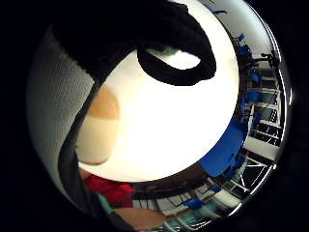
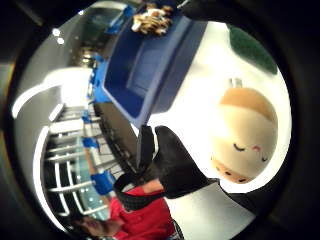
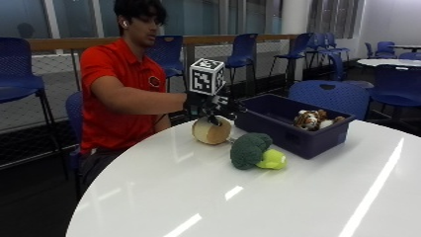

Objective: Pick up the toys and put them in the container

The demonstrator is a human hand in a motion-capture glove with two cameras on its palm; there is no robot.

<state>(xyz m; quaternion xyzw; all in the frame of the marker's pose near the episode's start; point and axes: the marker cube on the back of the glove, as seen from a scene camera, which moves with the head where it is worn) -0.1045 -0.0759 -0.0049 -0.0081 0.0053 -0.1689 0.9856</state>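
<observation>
My gloved right hand [image 3: 209, 106] hovers just above a round tan and cream plush toy [image 3: 212, 131] that sits on the white table [image 3: 263, 197]. The fingers point down at its top and do not close round it. The thumb side palm view shows the toy's face [image 2: 245, 135] below the palm, with the glove [image 2: 175, 167] beside it. The toy [image 1: 99, 128] also shows in the little finger side view. A green broccoli plush [image 3: 253, 150] lies to the toy's right. Behind it stands the blue container [image 3: 315, 140] with a striped tiger plush [image 3: 308, 119] inside.
The person sits at the table's far left edge. Blue chairs [image 3: 329, 94] stand behind the container, and more tables and chairs fill the room beyond. Bare white tabletop stretches in front of the broccoli toward the near edge.
</observation>
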